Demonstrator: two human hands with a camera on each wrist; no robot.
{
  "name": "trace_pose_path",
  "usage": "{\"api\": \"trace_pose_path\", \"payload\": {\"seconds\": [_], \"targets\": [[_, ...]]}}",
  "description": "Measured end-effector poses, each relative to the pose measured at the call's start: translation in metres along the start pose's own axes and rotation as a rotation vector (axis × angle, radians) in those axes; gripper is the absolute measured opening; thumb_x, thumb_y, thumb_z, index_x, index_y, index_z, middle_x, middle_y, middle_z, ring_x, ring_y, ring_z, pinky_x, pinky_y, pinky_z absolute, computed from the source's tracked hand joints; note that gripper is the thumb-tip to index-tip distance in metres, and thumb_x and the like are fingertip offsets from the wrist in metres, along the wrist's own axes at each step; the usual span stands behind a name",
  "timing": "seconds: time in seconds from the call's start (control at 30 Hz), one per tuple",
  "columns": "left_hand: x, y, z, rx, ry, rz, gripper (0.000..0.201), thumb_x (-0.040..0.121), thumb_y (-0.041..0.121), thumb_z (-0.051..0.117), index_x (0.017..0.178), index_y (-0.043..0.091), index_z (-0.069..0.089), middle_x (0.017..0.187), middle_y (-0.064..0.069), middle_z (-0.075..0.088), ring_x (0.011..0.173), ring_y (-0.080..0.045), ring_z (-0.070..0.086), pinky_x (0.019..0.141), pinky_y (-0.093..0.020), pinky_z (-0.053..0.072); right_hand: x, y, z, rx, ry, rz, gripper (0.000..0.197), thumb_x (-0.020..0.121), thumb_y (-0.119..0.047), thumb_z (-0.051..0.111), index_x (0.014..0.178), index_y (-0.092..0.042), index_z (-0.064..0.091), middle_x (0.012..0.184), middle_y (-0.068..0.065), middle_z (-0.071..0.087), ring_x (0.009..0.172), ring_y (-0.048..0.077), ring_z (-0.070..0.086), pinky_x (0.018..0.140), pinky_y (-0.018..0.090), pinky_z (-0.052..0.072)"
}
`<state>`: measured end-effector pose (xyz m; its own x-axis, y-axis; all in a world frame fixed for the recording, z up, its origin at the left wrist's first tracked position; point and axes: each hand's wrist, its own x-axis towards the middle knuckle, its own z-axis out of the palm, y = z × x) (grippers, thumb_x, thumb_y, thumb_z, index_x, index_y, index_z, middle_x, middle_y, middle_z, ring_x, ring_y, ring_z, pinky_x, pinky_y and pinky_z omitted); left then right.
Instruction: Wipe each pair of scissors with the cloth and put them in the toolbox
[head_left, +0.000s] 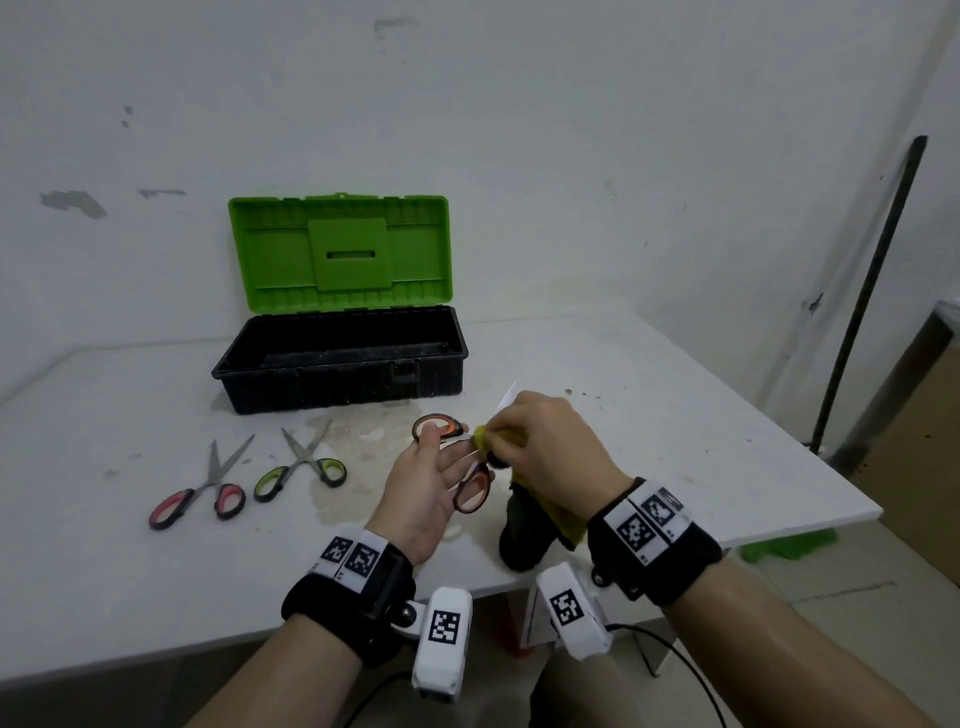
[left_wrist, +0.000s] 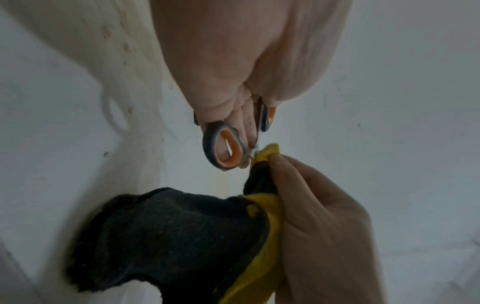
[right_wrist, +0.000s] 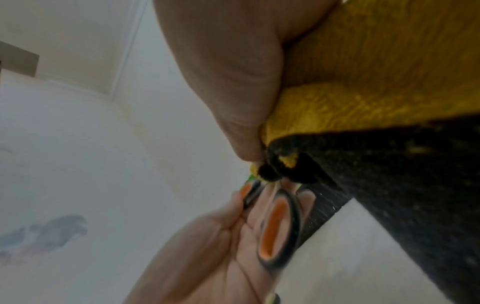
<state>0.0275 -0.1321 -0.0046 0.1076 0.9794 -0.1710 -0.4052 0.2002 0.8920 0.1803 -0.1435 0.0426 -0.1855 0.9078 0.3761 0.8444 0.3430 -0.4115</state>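
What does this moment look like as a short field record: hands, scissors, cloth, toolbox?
left hand: holds orange-handled scissors by the handles
right hand: pinches yellow and black cloth around the blades
waiting on table: red-handled scissors, green-handled scissors
toolbox: open, green lid up; no scissors visible inside

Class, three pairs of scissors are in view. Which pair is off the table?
The orange-handled scissors, held in the left hand. The red-handled scissors and green-handled scissors lie on the table.
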Motion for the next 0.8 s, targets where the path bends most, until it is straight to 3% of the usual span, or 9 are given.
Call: {"api": "trace_pose_path", "payload": {"seconds": [0.1,0.23,0.33,0.4,0.47,0.6,0.7,0.8], "targets": [[0.000,-0.001,0.002,0.036,-0.018,-0.026,0.046,0.109,0.038,0.028,0.121,0.004,0.057,0.110,-0.017,0.074,0.100,-0.024,0.074,0.079,-0.040,0.057,-0.006,-0.003,0.009,-0.091,-0.129,-0.031,0.021,0.092,-0.038,0.057,0.097,-0.025,0.073,0.092,-0.006,0.058,0.085,0.017,0.060,0.071,0.037,0.053],[-0.003,-0.002,0.003,0.049,0.003,-0.053,0.043,0.108,0.036,0.033,0.123,0.002,0.055,0.112,-0.019,0.071,0.106,-0.028,0.071,0.093,-0.047,0.056,0.000,0.007,0.003,-0.155,0.004,0.031,0.021,0.094,-0.037,0.055,0.093,-0.025,0.073,0.093,-0.005,0.057,0.083,0.020,0.059,0.068,0.037,0.052],[-0.002,-0.001,0.002,0.045,0.002,-0.059,0.045,0.108,0.037,0.031,0.125,0.001,0.054,0.113,-0.022,0.071,0.106,-0.032,0.071,0.099,-0.052,0.052,0.001,0.010,-0.007,-0.101,-0.099,-0.129,0.018,0.093,-0.037,0.058,0.093,-0.029,0.074,0.090,-0.007,0.056,0.080,0.016,0.058,0.068,0.037,0.051],[-0.002,0.001,0.001,0.058,-0.002,-0.055,0.045,0.109,0.037,0.029,0.125,0.003,0.054,0.113,-0.021,0.072,0.101,-0.031,0.072,0.089,-0.048,0.057,-0.003,0.005,-0.008,-0.173,-0.240,-0.259,0.015,0.093,-0.036,0.058,0.094,-0.032,0.072,0.089,-0.007,0.052,0.077,0.015,0.057,0.065,0.037,0.050],[-0.001,0.001,0.000,0.083,-0.010,-0.060,0.044,0.109,0.037,0.029,0.124,0.004,0.055,0.112,-0.019,0.073,0.097,-0.028,0.073,0.077,-0.041,0.057,-0.006,0.003,-0.005,-0.251,-0.282,-0.290,0.015,0.094,-0.035,0.055,0.095,-0.033,0.070,0.090,-0.007,0.050,0.076,0.016,0.056,0.063,0.037,0.049],[-0.002,-0.001,0.000,0.077,0.005,-0.069,0.042,0.109,0.036,0.032,0.123,0.004,0.055,0.110,-0.016,0.072,0.098,-0.024,0.073,0.075,-0.037,0.058,-0.004,0.014,0.003,-0.234,-0.155,-0.147,0.017,0.095,-0.036,0.054,0.092,-0.032,0.071,0.091,-0.008,0.051,0.079,0.018,0.059,0.063,0.036,0.050],[-0.002,-0.002,-0.001,0.040,0.015,-0.064,0.045,0.109,0.035,0.031,0.122,-0.002,0.054,0.111,-0.020,0.072,0.100,-0.027,0.074,0.088,-0.045,0.057,-0.003,0.024,0.004,-0.176,0.017,0.007,0.019,0.094,-0.029,0.054,0.082,-0.027,0.069,0.089,-0.009,0.052,0.077,0.019,0.059,0.062,0.037,0.050],[-0.001,-0.003,0.001,0.038,0.024,-0.060,0.046,0.109,0.037,0.031,0.123,0.000,0.055,0.118,-0.022,0.069,0.108,-0.030,0.070,0.095,-0.048,0.055,-0.009,0.021,0.007,-0.081,0.033,-0.016,0.019,0.094,-0.033,0.055,0.085,-0.028,0.071,0.088,-0.010,0.053,0.075,0.014,0.057,0.063,0.035,0.051]]}}
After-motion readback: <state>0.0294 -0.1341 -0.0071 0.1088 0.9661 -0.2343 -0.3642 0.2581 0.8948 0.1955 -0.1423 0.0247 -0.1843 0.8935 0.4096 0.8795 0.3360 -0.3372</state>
